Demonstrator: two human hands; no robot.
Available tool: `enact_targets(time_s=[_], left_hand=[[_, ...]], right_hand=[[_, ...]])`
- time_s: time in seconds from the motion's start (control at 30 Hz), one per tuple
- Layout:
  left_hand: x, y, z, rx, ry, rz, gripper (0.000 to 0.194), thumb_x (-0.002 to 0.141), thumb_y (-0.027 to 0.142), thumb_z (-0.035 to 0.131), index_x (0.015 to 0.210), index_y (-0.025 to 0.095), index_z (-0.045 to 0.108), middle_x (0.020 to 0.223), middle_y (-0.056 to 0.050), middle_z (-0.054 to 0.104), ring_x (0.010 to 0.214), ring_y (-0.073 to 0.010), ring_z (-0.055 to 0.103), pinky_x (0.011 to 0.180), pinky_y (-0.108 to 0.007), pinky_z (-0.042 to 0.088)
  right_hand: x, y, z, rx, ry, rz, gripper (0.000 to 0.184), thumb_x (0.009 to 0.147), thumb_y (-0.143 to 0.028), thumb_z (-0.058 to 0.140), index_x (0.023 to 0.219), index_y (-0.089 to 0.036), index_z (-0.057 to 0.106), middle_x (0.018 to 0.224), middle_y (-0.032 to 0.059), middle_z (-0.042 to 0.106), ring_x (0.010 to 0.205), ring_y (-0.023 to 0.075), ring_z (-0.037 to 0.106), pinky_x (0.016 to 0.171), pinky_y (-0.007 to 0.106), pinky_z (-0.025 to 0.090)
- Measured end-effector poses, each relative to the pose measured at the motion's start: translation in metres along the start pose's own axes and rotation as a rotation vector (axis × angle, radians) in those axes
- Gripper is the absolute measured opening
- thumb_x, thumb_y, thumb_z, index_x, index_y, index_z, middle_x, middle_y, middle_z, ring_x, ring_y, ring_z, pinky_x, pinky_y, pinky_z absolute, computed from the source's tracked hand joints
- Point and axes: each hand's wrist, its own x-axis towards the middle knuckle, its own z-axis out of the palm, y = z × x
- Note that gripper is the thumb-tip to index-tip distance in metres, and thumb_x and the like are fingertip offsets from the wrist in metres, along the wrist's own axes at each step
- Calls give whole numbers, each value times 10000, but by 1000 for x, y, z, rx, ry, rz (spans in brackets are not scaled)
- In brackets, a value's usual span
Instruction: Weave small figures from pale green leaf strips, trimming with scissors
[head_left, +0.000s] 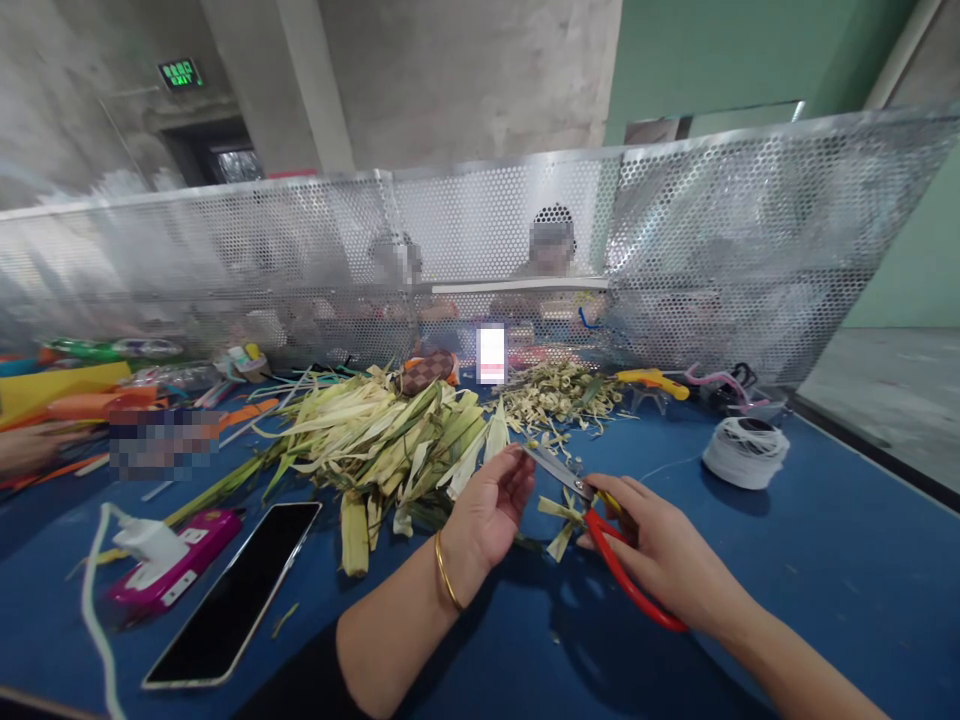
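Black sleeve (296,680) and bare forearms closest to me, gold bangle (448,572) on the left wrist. Right hand (664,540) has its fingers wrapped around the handles of the scissors (579,487): red loop handles, grey metal blades, visible pivot screw, tips aimed left. Left hand (487,510) is palm-up, thumb and fingertips close together right at the blade tips; from where I sit I can't tell what, if anything, they pinch. Scissors are above the counter (840,570), near its middle. Just under the blades, pale husk scraps (560,512), short and ragged-ended.

Corn husk pile (382,430) beyond the left hand: long, dry, cream to yellow-green, loosely layered, some darker edges. Next to it, a heap of curled husk shavings (559,395).

Counter is blue, cluttered. On my left: phone (236,595) with dark screen, magenta power strip (176,565), white plug (150,542) in it, white cable (94,620). Right: ball of white string (745,453), yellow tool (654,382) further back. Another person's hand (34,450) at the left edge, blurred.

Perforated metal partition (495,220) across the back, people dimly visible behind it. Concrete wall (465,80), green wall (720,50), lit exit sign (180,74).
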Motion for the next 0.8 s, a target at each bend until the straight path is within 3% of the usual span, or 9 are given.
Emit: enact_targets(time_s=[0.3, 0.57, 0.8], left_hand=[[-1, 3, -2, 248, -71, 53, 52, 765, 86, 623, 750, 119, 660, 698, -27, 680, 594, -97, 634, 520, -165, 496], [-4, 9, -1, 440, -109, 140, 85, 719, 71, 642, 689, 150, 651, 685, -31, 689, 604, -105, 622, 575, -176, 512], [-4, 9, -1, 456, -91, 166, 69, 686, 86, 685, 687, 139, 642, 671, -27, 678, 580, -99, 615, 588, -180, 507]], right_hand=[[0, 4, 2, 126, 7, 39, 448, 771, -431, 623, 1167, -222, 601, 1066, 87, 644, 928, 247, 610, 838, 355, 483], [1, 2, -3, 359, -108, 158, 476, 720, -449, 663, 1111, -178, 634, 777, 14, 661, 687, 168, 581, 625, 241, 478], [1, 4, 0, 396, -165, 145, 520, 747, -497, 641, 1144, -162, 652, 822, 30, 670, 760, 195, 592, 669, 255, 487]])
